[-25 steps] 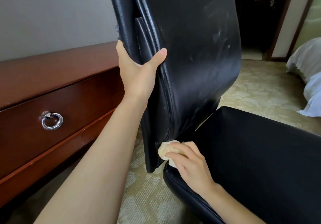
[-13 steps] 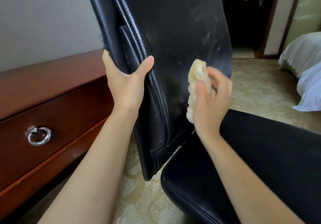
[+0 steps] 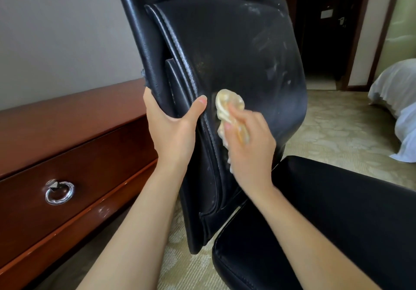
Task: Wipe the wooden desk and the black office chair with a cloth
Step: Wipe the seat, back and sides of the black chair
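The black office chair's backrest (image 3: 243,49) fills the upper middle of the head view, dusty streaks on its right half, and its seat (image 3: 337,222) lies at the lower right. My left hand (image 3: 173,130) grips the backrest's left edge, thumb on the front seam. My right hand (image 3: 249,145) holds a crumpled pale yellow cloth (image 3: 227,107) and presses it against the lower middle of the backrest, just right of my left thumb. The wooden desk (image 3: 74,136) stands at the left with a drawer front facing me.
A silver ring pull (image 3: 59,192) hangs on the desk drawer. Patterned beige carpet (image 3: 342,132) covers the floor. A bed with white sheets (image 3: 398,100) sits at the far right. A dark doorway (image 3: 324,31) opens behind the chair.
My right hand lifted the cloth from the backrest's bottom edge up onto its front, then slid it left toward my left thumb. My left hand kept its grip.
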The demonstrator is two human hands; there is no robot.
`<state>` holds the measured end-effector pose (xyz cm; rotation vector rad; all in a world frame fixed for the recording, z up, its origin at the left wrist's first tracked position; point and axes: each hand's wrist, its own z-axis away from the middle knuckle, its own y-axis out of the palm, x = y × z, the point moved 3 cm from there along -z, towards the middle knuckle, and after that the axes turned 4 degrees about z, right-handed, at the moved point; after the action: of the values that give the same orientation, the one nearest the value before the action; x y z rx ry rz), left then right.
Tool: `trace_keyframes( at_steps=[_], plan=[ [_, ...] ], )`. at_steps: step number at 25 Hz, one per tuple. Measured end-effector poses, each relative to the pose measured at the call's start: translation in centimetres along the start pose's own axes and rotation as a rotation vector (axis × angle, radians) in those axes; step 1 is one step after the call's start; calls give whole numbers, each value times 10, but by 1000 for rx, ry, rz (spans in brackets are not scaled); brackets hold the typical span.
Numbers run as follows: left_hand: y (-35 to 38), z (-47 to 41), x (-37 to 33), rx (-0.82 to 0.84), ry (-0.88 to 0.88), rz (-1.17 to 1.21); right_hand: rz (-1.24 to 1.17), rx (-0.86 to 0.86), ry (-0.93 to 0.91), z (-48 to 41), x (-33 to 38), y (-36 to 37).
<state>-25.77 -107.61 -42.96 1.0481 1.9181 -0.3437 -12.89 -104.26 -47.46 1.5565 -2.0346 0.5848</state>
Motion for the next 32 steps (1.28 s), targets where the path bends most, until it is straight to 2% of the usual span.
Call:
trace_keyframes(
  at_steps=[5, 8, 13, 19, 23, 25, 32],
  plan=[
    [-2, 2, -2, -26, 18, 44, 108, -71, -374, 17, -15, -2],
    [-2, 1, -2, -28, 39, 41, 174, -76, -485, -6, -33, -1],
    [2, -1, -1, -19, 35, 39, 258, -45, -115, -71, -69, -13],
    [6, -20, 12, 35, -12, 53, 427, -184, 140, -145, -102, -35],
    [14, -30, 15, 75, -16, 55, 343, -286, 332, -180, -115, -41],
    [17, -33, 19, 78, -16, 51, 354, -263, 259, -194, -105, -33],
    [24, -50, 30, 69, 3, 42, 238, -77, -419, -166, -61, 2]
  ],
)
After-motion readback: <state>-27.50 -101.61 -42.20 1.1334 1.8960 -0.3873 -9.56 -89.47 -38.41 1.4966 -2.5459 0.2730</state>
